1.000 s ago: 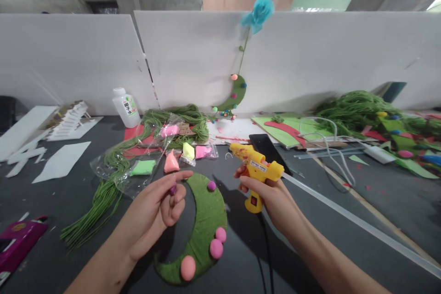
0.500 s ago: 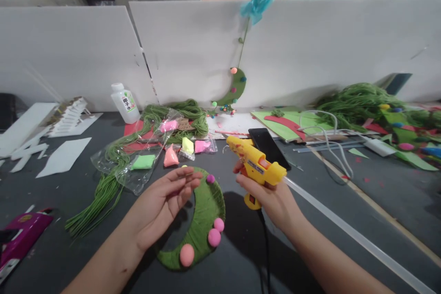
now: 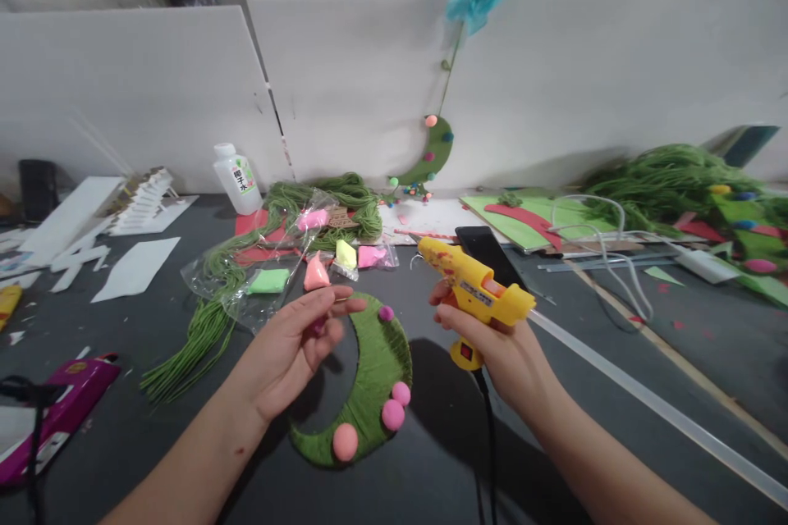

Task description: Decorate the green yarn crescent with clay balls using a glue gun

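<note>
A yellow glue gun (image 3: 477, 287) is gripped in my right hand (image 3: 486, 336); its nozzle points left and a long clear glue stick (image 3: 652, 398) sticks out behind. Below and to its left, a crescent wrapped in green yarn (image 3: 375, 369) lies on the dark table. Pink balls (image 3: 393, 415), an orange ball (image 3: 345, 442) and a purple ball (image 3: 386, 313) sit on its surface. My left hand (image 3: 301, 344) hovers by the crescent's upper tip, fingers curled. A small purple piece (image 3: 318, 326) shows partly between those fingers, mostly hidden.
Behind lie bags of coloured clay (image 3: 269, 281), green yarn (image 3: 190, 353), a white bottle (image 3: 237, 180) and a black phone (image 3: 489, 254). A decorated crescent (image 3: 440, 149) leans on the white partition (image 3: 345, 82). A magenta tool (image 3: 67, 406) lies left, a white cable (image 3: 616, 262) right.
The view has shifted, so the scene sits farther right. My left fingers have curled in more. My right hand still holds the glue gun; the crescent stays on the table.
</note>
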The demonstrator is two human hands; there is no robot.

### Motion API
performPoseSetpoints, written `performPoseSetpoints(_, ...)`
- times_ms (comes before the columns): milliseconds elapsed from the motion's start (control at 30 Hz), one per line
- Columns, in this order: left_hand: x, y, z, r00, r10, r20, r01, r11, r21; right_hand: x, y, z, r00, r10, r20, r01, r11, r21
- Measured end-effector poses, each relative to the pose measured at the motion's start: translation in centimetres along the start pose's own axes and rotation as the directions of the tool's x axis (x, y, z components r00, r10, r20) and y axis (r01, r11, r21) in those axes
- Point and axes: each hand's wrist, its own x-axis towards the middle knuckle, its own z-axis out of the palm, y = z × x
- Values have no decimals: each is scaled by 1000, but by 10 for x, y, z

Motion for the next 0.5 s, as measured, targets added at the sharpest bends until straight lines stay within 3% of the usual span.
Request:
performPoseSetpoints(167,1,2,-2,998,61,-14,-61,998,-9,-2,-2,1,1000,0,0,0,999,44)
performPoseSetpoints(267,-1,-1,4,999,39,-15,-39,999,-11,-2,-4,1,999,-49,24,49,999,4)
performPoseSetpoints(400,-1,-5,3,1000,4,-31,-4,1000,-11,7,-2,-4,987,-159,34,163,959,-233)
performPoseSetpoints(500,4,-5,-3,998,16,-66,-16,1000,1,18,1,-11,985,-157,77,175,901,-397)
